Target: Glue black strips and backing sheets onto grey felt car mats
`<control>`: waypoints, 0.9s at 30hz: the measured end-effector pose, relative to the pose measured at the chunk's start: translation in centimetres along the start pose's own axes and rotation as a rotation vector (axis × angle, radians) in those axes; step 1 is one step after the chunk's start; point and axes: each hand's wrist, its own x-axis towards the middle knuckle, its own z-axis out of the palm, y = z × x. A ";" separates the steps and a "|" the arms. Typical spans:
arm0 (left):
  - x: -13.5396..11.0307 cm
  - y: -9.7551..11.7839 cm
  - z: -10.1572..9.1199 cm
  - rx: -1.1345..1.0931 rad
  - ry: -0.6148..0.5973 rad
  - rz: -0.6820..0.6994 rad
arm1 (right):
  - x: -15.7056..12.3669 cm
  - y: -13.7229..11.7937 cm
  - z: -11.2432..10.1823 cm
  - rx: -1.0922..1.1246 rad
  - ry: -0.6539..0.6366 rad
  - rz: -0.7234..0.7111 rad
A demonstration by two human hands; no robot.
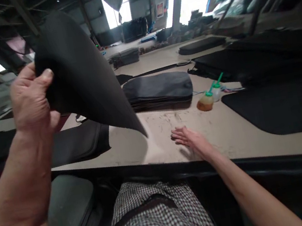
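Observation:
My left hand (32, 93) is raised at the left, its thumb and fingers closed on the edge of a black flexible sheet (80, 78). The sheet has a rounded end and hangs at a slant, its lower tip just above the pale tabletop (134, 151). Over the table, right of that tip, my right hand (184, 136) holds nothing, its fingers stretched out. Behind both hands lies a stack of dark rounded panels (161, 88). Another dark panel pile (81, 140) rests on the table below my left hand.
Two squeeze bottles with green spouts, one with amber liquid (205, 102) and one whitish (216, 91), stand right of the stack. A large black sheet (284, 105) covers the right side. More stacked panels (69, 213) sit below the table edge at left.

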 end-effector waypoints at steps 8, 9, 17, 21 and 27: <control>-12.2 -13.0 4.6 -0.197 0.129 -0.658 | -1.5 -0.7 -5.0 0.163 0.364 -0.154; -14.1 -14.8 4.6 -0.184 0.084 -0.762 | -1.7 -0.2 -6.1 0.112 0.415 -0.143; -19.2 -19.4 2.5 0.979 -0.493 -0.560 | -3.0 1.7 -7.3 -1.050 0.525 0.039; -18.6 -18.5 5.1 1.096 -0.635 -0.155 | -3.2 1.5 -6.5 -1.303 0.450 0.141; -19.4 -21.3 10.5 0.881 -0.978 0.141 | -3.0 2.0 -9.0 -1.403 0.480 -0.116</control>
